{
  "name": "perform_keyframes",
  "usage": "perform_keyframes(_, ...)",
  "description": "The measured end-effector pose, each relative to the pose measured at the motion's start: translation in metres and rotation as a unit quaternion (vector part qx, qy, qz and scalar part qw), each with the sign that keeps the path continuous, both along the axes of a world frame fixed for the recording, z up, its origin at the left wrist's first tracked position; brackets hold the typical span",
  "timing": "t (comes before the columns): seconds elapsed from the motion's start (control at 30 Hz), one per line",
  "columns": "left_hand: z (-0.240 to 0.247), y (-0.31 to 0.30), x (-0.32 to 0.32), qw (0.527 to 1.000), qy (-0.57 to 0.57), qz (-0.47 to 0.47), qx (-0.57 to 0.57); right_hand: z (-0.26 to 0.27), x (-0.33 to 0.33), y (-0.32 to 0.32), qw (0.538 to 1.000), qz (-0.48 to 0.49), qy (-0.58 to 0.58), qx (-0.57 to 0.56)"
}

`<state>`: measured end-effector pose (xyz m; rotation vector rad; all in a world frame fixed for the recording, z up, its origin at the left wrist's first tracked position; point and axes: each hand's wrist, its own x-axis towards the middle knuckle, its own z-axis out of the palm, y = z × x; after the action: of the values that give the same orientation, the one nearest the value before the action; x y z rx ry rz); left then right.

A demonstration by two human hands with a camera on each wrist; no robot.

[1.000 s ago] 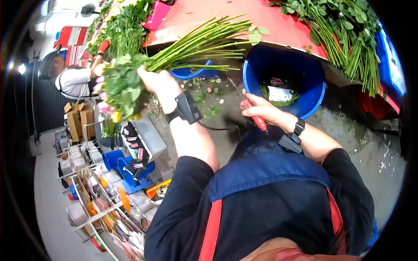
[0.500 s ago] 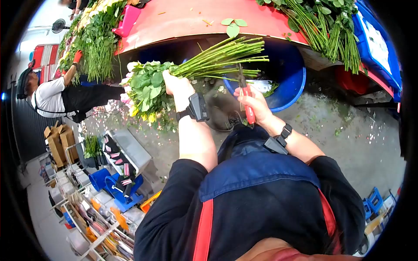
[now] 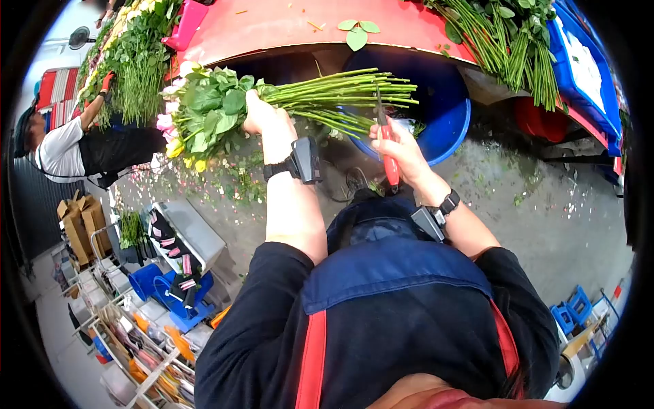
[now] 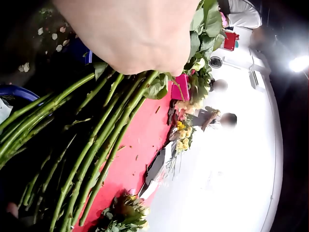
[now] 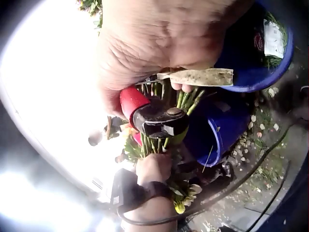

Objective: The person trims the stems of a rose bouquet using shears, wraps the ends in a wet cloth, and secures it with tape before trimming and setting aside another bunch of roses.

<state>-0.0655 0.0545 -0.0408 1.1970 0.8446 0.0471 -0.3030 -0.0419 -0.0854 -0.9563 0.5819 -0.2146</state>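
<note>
My left hand point(image 3: 269, 116) grips a bunch of roses point(image 3: 204, 102) just below its leafy heads. Pink, white and yellow blooms face left, and the long bare stems point(image 3: 327, 92) stretch right, nearly level. The right hand point(image 3: 403, 151) holds red-handled pruning shears point(image 3: 391, 170), their dark blades up against the stems near the cut ends. In the right wrist view, the shears' dark pivot point(image 5: 161, 121) overlaps the stems, and one handle is wrapped in beige point(image 5: 203, 77). The left wrist view has the left hand point(image 4: 135, 34) above the stems, its fingers mostly hidden.
Below the stem ends stands a blue bucket point(image 3: 449, 112) with clippings. The red-covered table point(image 3: 272, 27) bears a loose leaf sprig point(image 3: 356, 34), more stems point(image 3: 524, 71) and a blue crate point(image 3: 579, 75). Another person point(image 3: 68, 143) works at left. Petals litter the floor point(image 3: 504, 198).
The bunch has come down from a raised slant to nearly level. The shears, apart from the stems a second ago, are now up against them near their ends.
</note>
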Motion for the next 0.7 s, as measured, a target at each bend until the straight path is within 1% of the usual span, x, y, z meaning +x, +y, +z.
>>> perform_keyframes(0.1, -0.01, 0.0, 0.008, 0.999, -0.033, -0.006, -0.019, 0.005, 0.001, -0.009, 0.999, 0.037, 0.026, 0.027)
perform_keyframes(0.23, -0.038, 0.006, 0.02, 0.998, -0.058, -0.003, -0.011, 0.015, 0.009, -0.014, 0.997, 0.018, 0.051, 0.062)
perform_keyframes(0.3, -0.036, 0.005, 0.018, 0.997, -0.075, -0.012, -0.022, 0.018, 0.014, -0.016, 0.995, 0.01, 0.065, 0.074)
perform_keyframes(0.4, -0.027, 0.004, 0.013, 0.994, -0.102, -0.028, -0.039, 0.009, 0.014, -0.013, 0.995, -0.004, 0.099, 0.032)
perform_keyframes(0.43, -0.023, 0.004, 0.011, 0.996, -0.081, -0.031, -0.027, 0.006, 0.012, -0.012, 0.993, -0.007, 0.112, 0.034)
perform_keyframes(0.5, -0.009, 0.001, 0.008, 0.999, -0.039, -0.033, -0.004, 0.0, 0.005, -0.013, 0.991, 0.038, 0.124, 0.011)
perform_keyframes(0.53, -0.013, 0.004, 0.014, 0.998, -0.056, -0.032, -0.01, -0.003, 0.001, -0.014, 0.99, 0.061, 0.129, 0.0)
perform_keyframes(0.57, -0.015, 0.006, 0.019, 0.997, -0.074, -0.031, -0.015, -0.007, -0.006, -0.015, 0.989, 0.08, 0.123, 0.013)
perform_keyframes(0.6, -0.018, 0.007, 0.023, 0.995, -0.092, -0.031, -0.019, -0.009, -0.012, -0.014, 0.99, 0.079, 0.11, 0.035)
perform_keyframes(0.7, -0.022, 0.006, 0.027, 0.994, -0.1, -0.026, -0.043, -0.011, -0.015, -0.016, 0.989, 0.087, 0.088, 0.085)
